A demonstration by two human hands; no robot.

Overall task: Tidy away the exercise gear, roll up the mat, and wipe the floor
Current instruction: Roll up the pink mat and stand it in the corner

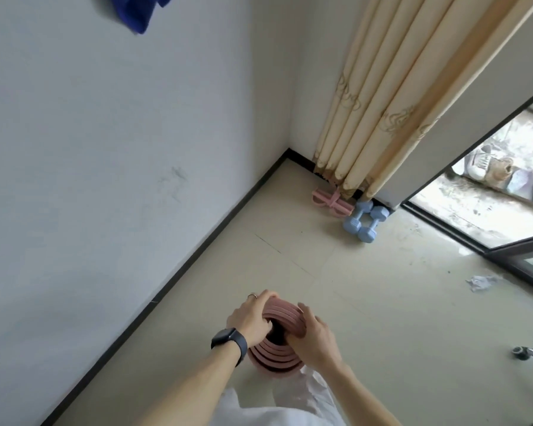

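Note:
A rolled pink mat [282,316] stands on end on the floor in front of me, its spiral top facing up. My left hand [253,318], with a black watch on the wrist, grips the left side of the roll's top, thumb inside the coil. My right hand [313,335] grips the right side of the rim. In the far corner lie two light-blue dumbbells [362,221] and a pink exercise tool [331,201] at the foot of the curtain.
A white wall with a dark skirting [179,272] runs along the left. A beige curtain [391,96] hangs in the corner. A sliding-door track [480,241] and a balcony lie right. Crumpled paper [482,281] and a chair caster [520,353] sit on the tiled floor.

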